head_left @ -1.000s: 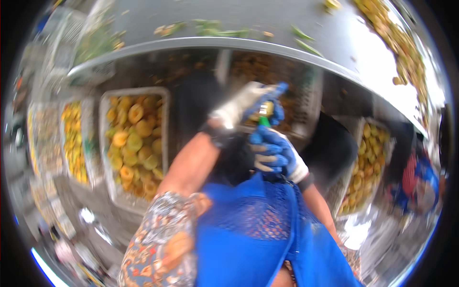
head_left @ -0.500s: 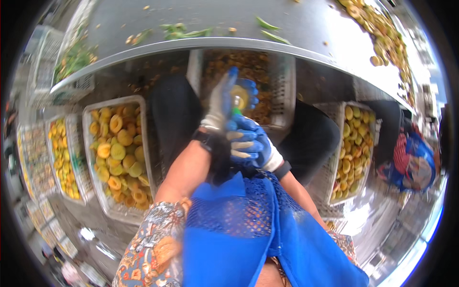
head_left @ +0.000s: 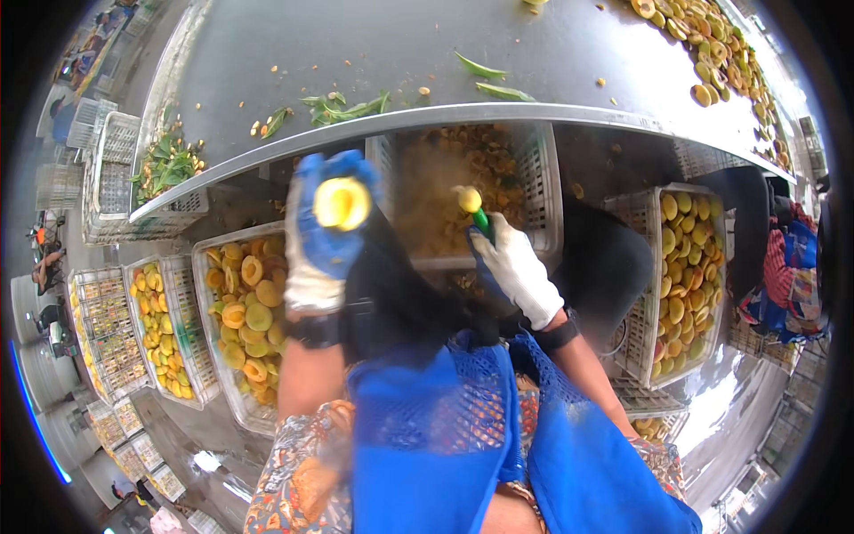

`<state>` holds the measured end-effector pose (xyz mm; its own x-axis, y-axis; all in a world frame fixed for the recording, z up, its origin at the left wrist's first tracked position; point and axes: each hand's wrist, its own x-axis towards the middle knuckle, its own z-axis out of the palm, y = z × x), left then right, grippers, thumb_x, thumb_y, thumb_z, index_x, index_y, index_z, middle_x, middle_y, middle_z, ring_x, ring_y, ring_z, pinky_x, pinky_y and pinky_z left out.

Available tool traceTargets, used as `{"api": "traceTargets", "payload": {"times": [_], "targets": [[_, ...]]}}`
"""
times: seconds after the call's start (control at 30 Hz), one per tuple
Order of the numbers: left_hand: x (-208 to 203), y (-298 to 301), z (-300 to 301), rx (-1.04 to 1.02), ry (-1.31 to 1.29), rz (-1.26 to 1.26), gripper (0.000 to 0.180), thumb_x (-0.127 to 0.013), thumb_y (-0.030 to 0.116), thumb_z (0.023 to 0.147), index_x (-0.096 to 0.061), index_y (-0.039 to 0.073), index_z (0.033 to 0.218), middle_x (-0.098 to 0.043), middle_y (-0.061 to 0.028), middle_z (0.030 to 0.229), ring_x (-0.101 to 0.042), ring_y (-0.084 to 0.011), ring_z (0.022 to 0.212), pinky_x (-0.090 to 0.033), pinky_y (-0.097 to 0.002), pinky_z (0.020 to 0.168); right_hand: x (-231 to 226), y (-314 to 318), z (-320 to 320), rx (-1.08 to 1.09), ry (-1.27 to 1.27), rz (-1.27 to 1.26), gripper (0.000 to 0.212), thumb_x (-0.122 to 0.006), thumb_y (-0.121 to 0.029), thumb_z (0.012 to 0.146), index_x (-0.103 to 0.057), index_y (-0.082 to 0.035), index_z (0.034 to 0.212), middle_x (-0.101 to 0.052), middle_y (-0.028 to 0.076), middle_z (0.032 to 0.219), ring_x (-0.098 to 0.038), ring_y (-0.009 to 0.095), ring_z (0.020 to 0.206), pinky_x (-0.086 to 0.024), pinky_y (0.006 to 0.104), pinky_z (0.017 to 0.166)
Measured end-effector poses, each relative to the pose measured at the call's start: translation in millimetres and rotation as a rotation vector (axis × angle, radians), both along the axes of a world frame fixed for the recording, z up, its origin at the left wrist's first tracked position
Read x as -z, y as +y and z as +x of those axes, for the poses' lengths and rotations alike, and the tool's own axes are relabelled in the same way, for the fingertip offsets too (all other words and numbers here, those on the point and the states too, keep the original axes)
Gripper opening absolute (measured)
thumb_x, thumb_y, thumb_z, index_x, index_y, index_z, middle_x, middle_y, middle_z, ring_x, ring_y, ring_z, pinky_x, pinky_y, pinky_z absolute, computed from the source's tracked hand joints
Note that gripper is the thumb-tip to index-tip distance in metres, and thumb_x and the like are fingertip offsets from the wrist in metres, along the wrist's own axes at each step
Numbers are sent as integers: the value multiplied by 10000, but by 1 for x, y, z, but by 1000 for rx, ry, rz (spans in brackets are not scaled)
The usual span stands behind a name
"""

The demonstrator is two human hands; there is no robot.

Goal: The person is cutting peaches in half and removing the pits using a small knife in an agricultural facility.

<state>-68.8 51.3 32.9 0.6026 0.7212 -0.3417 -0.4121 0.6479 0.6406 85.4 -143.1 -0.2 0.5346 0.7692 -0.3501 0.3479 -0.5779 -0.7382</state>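
Observation:
My left hand (head_left: 322, 245), in a blue and white work glove, is closed round a yellow peach half (head_left: 341, 204), its cut face up. In my gloved right hand (head_left: 518, 267) is a green-handled pitting tool (head_left: 481, 220), pointing up and away from me. A yellowish lump (head_left: 469, 198) sits at its tip; blur hides whether it is pit or flesh. Between my knees, below the table edge, stands a plastic crate (head_left: 548, 182) with brownish scraps. To the left, near my left wrist, another crate (head_left: 216, 369) is full of peach halves.
A metal table (head_left: 374, 44) spans the far side, with green leaves (head_left: 356, 109), scattered bits and a pile of peach halves (head_left: 712, 53). More fruit fills a crate (head_left: 630, 334) on the right. Leaves lie on a crate (head_left: 169, 169) at the far left. A person (head_left: 783, 267) sits at right.
My hands, together over the scrap crate before, are now apart. The left has moved left with the peach half; the right has moved right with the tool. The view has shifted slightly.

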Motion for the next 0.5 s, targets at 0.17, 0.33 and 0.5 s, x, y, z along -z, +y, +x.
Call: {"api": "traceTargets", "payload": {"times": [0.17,0.33,0.5], "targets": [[-31,16,-145,-142,466,498,423,-535,274,981,-477,44,1332,-558,-142,1299,-616,-231,1053,-526,-377,921,7,-2,-2,-110,-222,60,303,-544,-285,937,-512,2,1029,-649,237,769,-643,404,705,-478,487,601],[-1,35,-251,165,1881,838,308,-699,282,861,-662,20,1019,-677,-77,881,-638,-208,829,-500,-376,775,29,-18,5,-199,-78,-95,310,-535,-272,904,-523,18,1010,-646,269,838,-633,433,834,-489,522,719],[-59,50,-61,-299,807,869,368,-620,-13,888,-557,-51,1248,-573,-148,1276,-566,-219,1140,-480,-328,964,9,-18,15,-126,62,4,404,-562,-355,911,-512,41,973,-635,271,825,-624,446,821,-469,508,706]]}}
